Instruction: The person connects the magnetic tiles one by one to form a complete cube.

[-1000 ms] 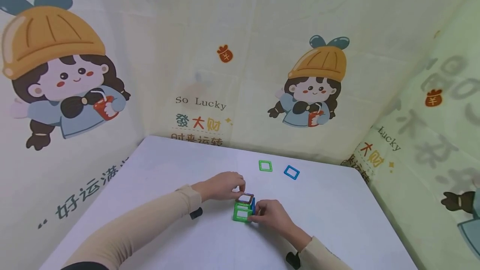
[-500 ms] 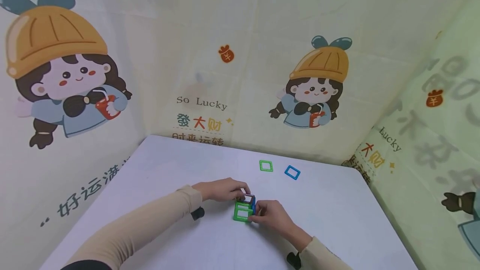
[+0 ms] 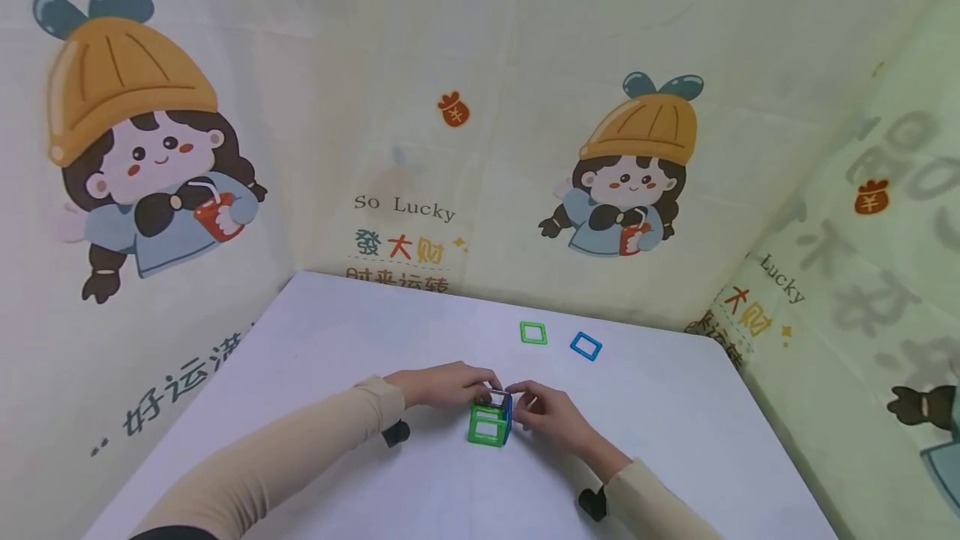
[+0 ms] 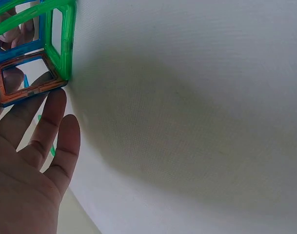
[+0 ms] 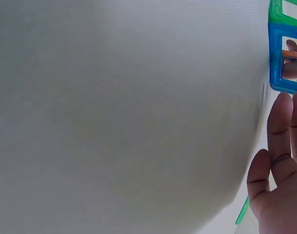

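Green square frames point(image 3: 486, 442), a blue frame point(image 3: 508, 425) and a brown-orange frame point(image 4: 37, 89) stand joined in a small boxy shape on the table. My left hand point(image 3: 444, 384) grips the brown-orange frame at the far side, its fingers along the edge in the left wrist view. On the right side, my right hand point(image 3: 557, 418) has its fingertips at the blue frame's far edge. The right wrist view shows those fingers point(image 5: 280, 131) fairly straight beside the blue frame point(image 5: 275, 58); whether they press on it I cannot tell.
Farther back on the white table point(image 3: 360, 323) lie a loose green frame point(image 3: 522, 333) and, to its right, a loose blue frame point(image 3: 576, 348). Printed cloth point(image 3: 495, 215) hangs behind the table and at both sides.
My left hand has come down and right onto the brown-orange frame, which now sits closer to the blue one. My right hand has moved from the near corner to the far edge.
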The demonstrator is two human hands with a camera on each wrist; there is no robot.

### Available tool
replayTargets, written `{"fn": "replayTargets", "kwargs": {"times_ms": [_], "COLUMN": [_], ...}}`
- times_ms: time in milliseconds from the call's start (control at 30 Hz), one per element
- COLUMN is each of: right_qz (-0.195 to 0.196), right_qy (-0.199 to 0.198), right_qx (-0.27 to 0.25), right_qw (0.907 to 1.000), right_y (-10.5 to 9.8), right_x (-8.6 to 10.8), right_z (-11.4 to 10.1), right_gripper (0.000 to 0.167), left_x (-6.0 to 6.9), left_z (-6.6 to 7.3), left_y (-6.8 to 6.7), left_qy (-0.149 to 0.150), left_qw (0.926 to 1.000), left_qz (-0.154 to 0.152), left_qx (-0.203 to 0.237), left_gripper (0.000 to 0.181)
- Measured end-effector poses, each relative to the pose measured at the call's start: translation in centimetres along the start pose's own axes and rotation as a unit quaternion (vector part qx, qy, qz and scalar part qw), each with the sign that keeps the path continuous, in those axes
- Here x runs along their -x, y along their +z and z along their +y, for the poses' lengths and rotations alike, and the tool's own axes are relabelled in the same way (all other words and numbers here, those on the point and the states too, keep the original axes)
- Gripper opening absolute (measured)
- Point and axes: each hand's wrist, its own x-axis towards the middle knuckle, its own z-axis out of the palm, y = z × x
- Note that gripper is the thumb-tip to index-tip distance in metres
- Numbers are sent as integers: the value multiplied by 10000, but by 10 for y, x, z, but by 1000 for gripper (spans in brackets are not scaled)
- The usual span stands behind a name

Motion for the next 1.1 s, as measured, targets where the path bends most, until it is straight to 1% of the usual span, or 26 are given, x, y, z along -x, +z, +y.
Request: {"fn": "replayTargets", "kwargs": {"times_ms": [100, 167, 233, 367, 433, 533, 633, 800, 867, 967, 1100], "right_qz": [-13, 40, 96, 157, 173, 233, 334, 482, 441, 340, 192], "right_qy": [-76, -60, -37, 1, 33, 65, 56, 286, 353, 232, 124], "right_qx": [22, 58, 34, 24, 12, 123, 217, 182, 94, -3, -41], "right_qw": [10000, 10000, 9999, 9999, 9998, 9996, 9992, 9983, 9984, 9992, 9997], "right_y": [4, 3, 3, 2, 1, 1, 0, -1, 0, 2, 5], "right_x": [-5, -5, -5, -5, -4, -1, 4, 16, 20, 24, 29], "right_z": [-4, -4, -5, -3, -2, 0, 0, 1, 2, 2, 1], "right_gripper": [34, 31, 29, 27, 26, 24, 22, 15, 12, 12, 14], "left_x": [3, 1, -1, -3, -3, -4, -7, -12, -15, -21, -33], "left_z": [-1, -2, -3, -5, -5, -6, -7, -9, -10, -13, -16], "left_y": [0, 1, 1, 1, 0, -1, -1, -1, -1, 1, 0], "left_qy": [-14, -11, -69, -147, -123, -110, -83, -31, -50, -43, -139], "left_qw": [10000, 10000, 9999, 9996, 9996, 9995, 9993, 9988, 9991, 9994, 9968], "left_qz": [25, 54, 66, 14, -15, -4, 89, 190, 222, 326, 534], "left_qx": [40, 75, 133, 237, 251, 289, 356, 454, 358, 52, -571], "left_gripper": [25, 24, 23, 23, 23, 23, 23, 24, 24, 23, 18]}}
